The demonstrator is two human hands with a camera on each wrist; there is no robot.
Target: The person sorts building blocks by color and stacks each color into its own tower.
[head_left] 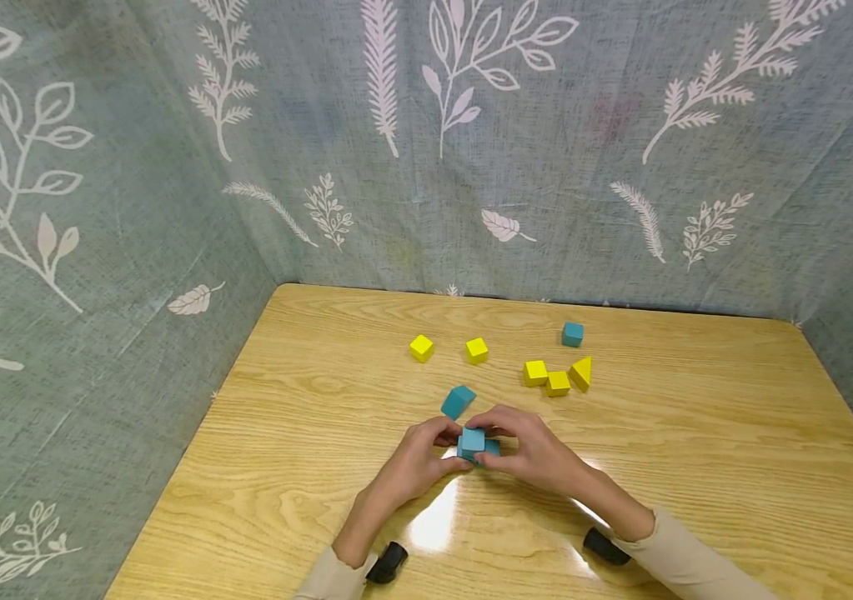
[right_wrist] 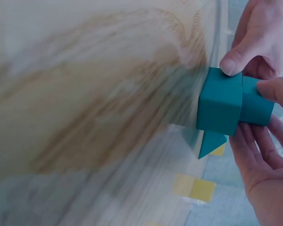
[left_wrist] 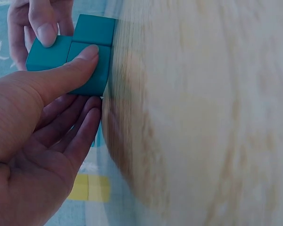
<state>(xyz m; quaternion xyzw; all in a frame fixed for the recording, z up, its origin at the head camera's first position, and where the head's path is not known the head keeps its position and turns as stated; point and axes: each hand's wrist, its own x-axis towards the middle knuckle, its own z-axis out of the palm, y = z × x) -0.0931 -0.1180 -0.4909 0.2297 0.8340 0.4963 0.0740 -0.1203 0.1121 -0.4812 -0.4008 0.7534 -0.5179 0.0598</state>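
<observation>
Three teal blocks stand together between the hands, two side by side on the table and a cube [head_left: 474, 440] on top of the left one. My left hand [head_left: 413, 460] pinches the lower left block [left_wrist: 92, 80], its thumb lying across the near face. My right hand [head_left: 539, 450] grips the upper cube between thumb and fingers. Beside the lower left block sits the other base block [left_wrist: 94, 29], partly behind the right thumb in the head view. Just beyond the hands lies a teal wedge-shaped block [head_left: 458, 402].
Two yellow cubes, one at left [head_left: 422, 348] and another [head_left: 476, 351], lie farther back. To the right are two more yellow cubes [head_left: 535, 372] close together, a yellow triangular block [head_left: 581, 374] and a teal cube [head_left: 572, 335]. Patterned curtain [head_left: 434, 208] borders the wooden table [head_left: 696, 417].
</observation>
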